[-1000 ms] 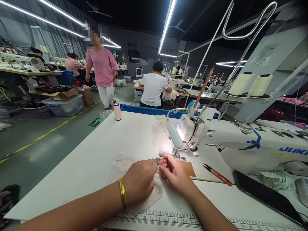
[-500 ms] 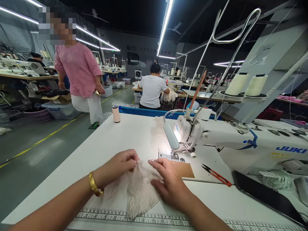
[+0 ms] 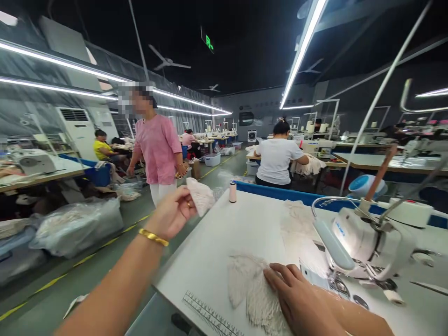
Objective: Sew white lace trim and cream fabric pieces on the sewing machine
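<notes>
Tabletop (image 3: pixel 206 247), white, with machine (image 3: pixel 353 233) standing well in from its left edge; cloth (image 3: pixel 241 280), pale and ruffled, lying near the front edge, right hand (image 3: pixel 297 294) palm down on its right side, fingers close together, extended and resting on the fabric. Left hand (image 3: pixel 171 210), thumb and fingers pinched together on small piece (image 3: pixel 201 198), likewise pale, held up outside the left edge with most of it projecting past the fingertips. Spool (image 3: pixel 233 192), pink, upright near the far left corner.
</notes>
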The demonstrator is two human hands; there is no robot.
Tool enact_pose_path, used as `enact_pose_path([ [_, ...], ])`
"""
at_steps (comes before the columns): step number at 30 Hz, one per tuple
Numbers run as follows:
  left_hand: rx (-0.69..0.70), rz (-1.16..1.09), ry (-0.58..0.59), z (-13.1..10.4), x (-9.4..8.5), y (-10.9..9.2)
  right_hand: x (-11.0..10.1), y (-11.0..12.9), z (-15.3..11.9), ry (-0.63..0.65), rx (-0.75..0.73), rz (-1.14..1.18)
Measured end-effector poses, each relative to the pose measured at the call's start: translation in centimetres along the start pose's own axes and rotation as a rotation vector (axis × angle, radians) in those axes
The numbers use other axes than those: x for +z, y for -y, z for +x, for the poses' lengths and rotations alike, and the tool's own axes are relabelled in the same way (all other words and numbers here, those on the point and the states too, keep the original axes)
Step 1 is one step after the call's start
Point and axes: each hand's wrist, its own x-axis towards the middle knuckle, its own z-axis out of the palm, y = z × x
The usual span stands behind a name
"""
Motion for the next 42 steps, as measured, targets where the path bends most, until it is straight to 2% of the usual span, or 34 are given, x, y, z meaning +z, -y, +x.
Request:
enact_pose_path([
  [3, -0.143, -0.005, 0.233, -3.2, 2.6, 1.4, -1.5, 0.9, 1.3, -0.038, 0.071, 0.176],
  [6, -0.370, -0.035, 0.451, -6.2, 5.4, 4.0, -5.0, 3.3, 0.8, -0.039, 0.211, 0.525],
  [8, -0.482, -0.087, 0.558, -7.3, 6.8, 6.0, -7.2, 5.1, 0.1, -0.027, 0.141, 0.805],
  [9, -0.524, -0.118, 0.590, -7.6, 7.3, 6.9, -8.0, 5.7, -0.4, -0.001, 0.118, 0.927],
  [11, -0.594, -0.158, 0.607, -7.6, 8.4, 9.0, -9.0, 6.1, -1.4, 0.039, 0.193, 1.122],
  [14, -0.647, -0.036, 0.631, -7.3, 10.1, 12.2, -9.8, 4.8, -4.1, 0.067, 0.357, 1.292],
  [16, -0.619, 0.131, 0.692, -7.1, 11.3, 14.3, -10.5, 3.2, -6.4, 0.116, 0.481, 1.262],
  [19, -0.528, 0.330, 0.796, -6.8, 13.0, 16.9, -11.8, 0.5, -9.4, 0.165, 0.643, 1.073],
  [21, -0.410, 0.475, 0.823, -6.4, 14.1, 18.3, -12.6, -1.3, -10.6, 0.123, 0.685, 0.925],
  [23, -0.222, 0.674, 0.833, -5.9, 15.0, 19.3, -13.1, -2.8, -11.0, 0.039, 0.707, 0.705],
  [26, 0.041, 0.988, 0.878, -5.4, 15.8, 20.2, -12.9, -4.4, -10.8, -0.066, 0.733, 0.395],
  [29, 0.175, 1.201, 0.912, -5.1, 16.1, 20.8, -11.7, -5.0, -10.4, -0.114, 0.767, 0.290],
  [33, 0.400, 1.243, 0.944, -4.6, 16.8, 20.5, -10.4, -4.9, -10.4, -0.163, 0.797, 0.230],
  [35, 0.372, 1.165, 0.998, -4.3, 17.3, 19.9, -10.4, -4.6, -10.5, -0.196, 0.786, 0.234],
  [39, -0.046, 0.965, 1.096, -3.6, 18.2, 19.5, -11.1, -2.9, -10.2, -0.236, 0.681, 0.209],
  [42, -0.250, 0.825, 1.104, -3.0, 18.4, 20.1, -11.3, -0.6, -9.4, -0.247, 0.566, 0.266],
])
